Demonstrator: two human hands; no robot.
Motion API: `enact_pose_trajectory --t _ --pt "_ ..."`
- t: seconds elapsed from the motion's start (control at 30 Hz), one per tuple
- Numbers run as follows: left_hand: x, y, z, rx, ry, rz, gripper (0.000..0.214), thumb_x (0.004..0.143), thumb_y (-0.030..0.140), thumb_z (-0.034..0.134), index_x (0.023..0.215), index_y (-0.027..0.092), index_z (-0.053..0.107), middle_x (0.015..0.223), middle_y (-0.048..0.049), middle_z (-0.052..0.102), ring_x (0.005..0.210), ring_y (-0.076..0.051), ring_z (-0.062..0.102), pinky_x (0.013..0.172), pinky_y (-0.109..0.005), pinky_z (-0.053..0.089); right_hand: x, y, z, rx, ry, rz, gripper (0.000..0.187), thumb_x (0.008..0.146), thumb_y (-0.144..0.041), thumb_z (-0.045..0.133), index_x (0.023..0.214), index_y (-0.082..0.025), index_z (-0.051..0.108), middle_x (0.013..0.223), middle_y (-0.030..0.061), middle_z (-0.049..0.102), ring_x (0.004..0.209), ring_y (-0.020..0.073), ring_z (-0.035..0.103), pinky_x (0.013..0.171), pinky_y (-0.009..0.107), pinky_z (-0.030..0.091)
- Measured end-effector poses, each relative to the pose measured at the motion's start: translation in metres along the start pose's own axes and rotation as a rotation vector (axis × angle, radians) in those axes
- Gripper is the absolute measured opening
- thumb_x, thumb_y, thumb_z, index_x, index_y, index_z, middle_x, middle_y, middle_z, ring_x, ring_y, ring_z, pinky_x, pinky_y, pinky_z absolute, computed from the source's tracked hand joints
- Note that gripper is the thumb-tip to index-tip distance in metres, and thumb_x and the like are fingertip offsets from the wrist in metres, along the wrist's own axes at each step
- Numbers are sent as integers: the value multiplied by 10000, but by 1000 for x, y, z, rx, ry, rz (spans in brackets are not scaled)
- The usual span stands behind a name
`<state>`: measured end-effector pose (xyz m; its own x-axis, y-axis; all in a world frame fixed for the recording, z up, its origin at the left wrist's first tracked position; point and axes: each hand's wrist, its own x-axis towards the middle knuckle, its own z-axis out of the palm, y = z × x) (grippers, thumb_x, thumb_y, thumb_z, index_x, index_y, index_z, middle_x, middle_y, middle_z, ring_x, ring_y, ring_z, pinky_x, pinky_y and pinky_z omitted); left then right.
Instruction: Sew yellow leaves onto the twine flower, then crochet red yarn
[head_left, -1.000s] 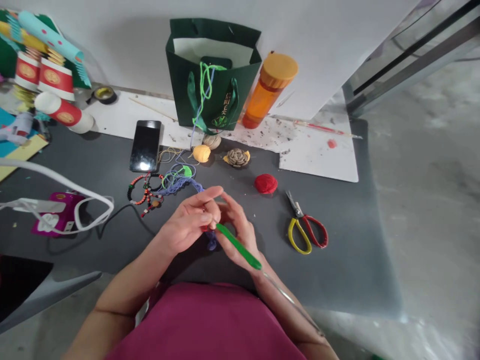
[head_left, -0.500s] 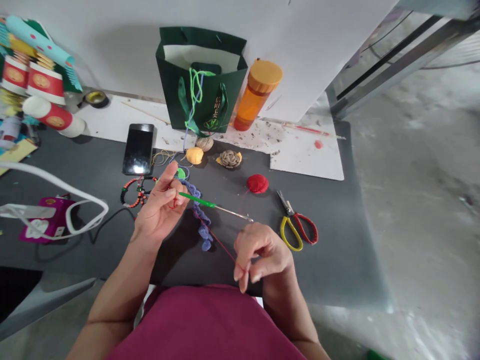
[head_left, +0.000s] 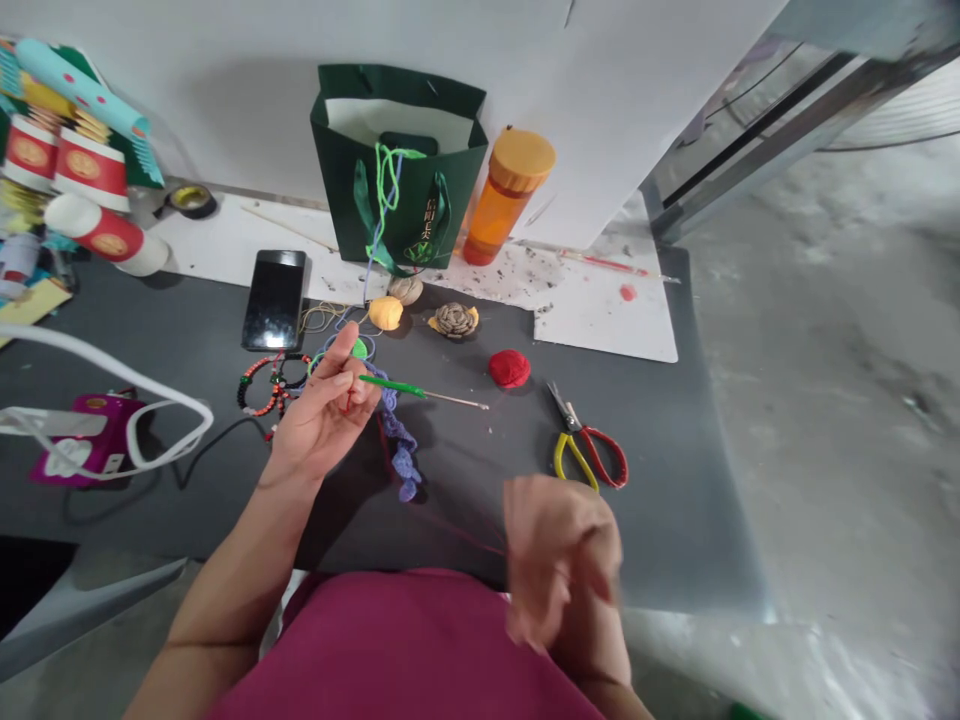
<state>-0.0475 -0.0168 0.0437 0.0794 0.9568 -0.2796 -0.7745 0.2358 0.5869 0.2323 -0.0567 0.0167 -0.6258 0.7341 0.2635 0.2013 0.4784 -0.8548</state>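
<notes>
Left hand (head_left: 322, 410) is clenching a slender green-handled steel crochet hook (head_left: 394, 386), with a knobbly purple crocheted strip (head_left: 401, 450) trailing onto the dark grey mat (head_left: 457, 480); a thin red yarn strand (head_left: 450, 525) is running toward the motion-blurred right hand (head_left: 562, 560), whose grip cannot be told.

Left hand (head_left: 322, 415): pinches a green-handled steel crochet hook (head_left: 397, 387), its tip pointing right, with red yarn looped at the fingers.
Right hand (head_left: 562, 560): blurred, held up over the near edge of the worktop, a thin red yarn strand (head_left: 450, 527) running toward it.
Nearby: a purple crocheted strip (head_left: 403, 455) lies below the left hand on the dark grey worktop (head_left: 660, 520); farther right lie a red yarn ball (head_left: 509, 368) and yellow-and-red-handled scissors (head_left: 586, 447).
</notes>
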Motion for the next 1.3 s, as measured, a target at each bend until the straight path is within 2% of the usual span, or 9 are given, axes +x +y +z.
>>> enact_pose_trajectory --t 0.07,0.1,0.2,0.27,0.33,0.5,0.97,1.17,1.3 --pt "0 -3 0 9 -32 -16 455 765 68 757 1163 289 749 605 82 517 568 -53 518 590 -167 460 23 1 1 145 -162 64 525 976 -648 489 855 -244 802 708 21 782 418 79 600 421 193 468" --pt "0 -6 0 21 -51 -28 419 749 81 783 1121 274 766 613 78 533 571 -51 517 585 -166 452 32 1 5 143 -113 166 474 1033 -532 456 899 -238 803 687 0 763 395 72 566 432 197 467" --pt "-1 -18 2 69 -86 -68 402 684 127 858 1062 253 801 625 63 585 579 -50 520 579 -167 425 49 -1 26 9 466 366 204 956 -368 649 1008 -218 778 779 3 743 494 88 573 469 211 469" --pt "-4 -27 5 96 -93 -118 427 675 162 874 1086 258 806 635 58 602 588 -53 526 594 -181 414 54 -4 41 87 573 325 360 858 -360 775 1192 -238 725 959 37 756 642 120 646 560 242 535" --pt "-7 -34 9 123 -96 -155 455 678 181 874 1120 258 803 647 58 601 602 -57 529 621 -201 414 58 -6 52 199 562 232 451 841 -385 796 1263 -266 688 1033 51 752 784 162 700 667 295 588" --pt "-15 -45 11 171 -83 -115 501 703 199 862 1193 261 778 693 58 598 659 -71 538 706 -238 439 65 -11 69 145 675 111 125 946 -330 667 951 -256 768 919 50 770 902 211 718 802 388 599" --pt "-21 -31 37 332 -185 26 636 739 251 870 1349 281 692 757 29 661 695 -105 594 715 -256 503 65 -33 55 383 815 107 57 907 -281 750 954 -249 740 882 26 833 652 177 755 616 325 635" --pt "-13 -39 19 295 -238 -87 728 654 188 920 1338 301 699 906 -4 716 828 -135 645 833 -285 503 67 -17 58 482 826 131 98 910 -329 753 929 -238 722 848 20 830 572 138 718 520 257 557" --pt "-10 -35 11 339 -204 -114 564 701 314 903 1245 268 762 984 -30 709 894 -146 611 838 -281 465 67 -13 59 455 816 153 126 912 -347 748 916 -228 707 876 29 833 578 142 722 528 268 560"
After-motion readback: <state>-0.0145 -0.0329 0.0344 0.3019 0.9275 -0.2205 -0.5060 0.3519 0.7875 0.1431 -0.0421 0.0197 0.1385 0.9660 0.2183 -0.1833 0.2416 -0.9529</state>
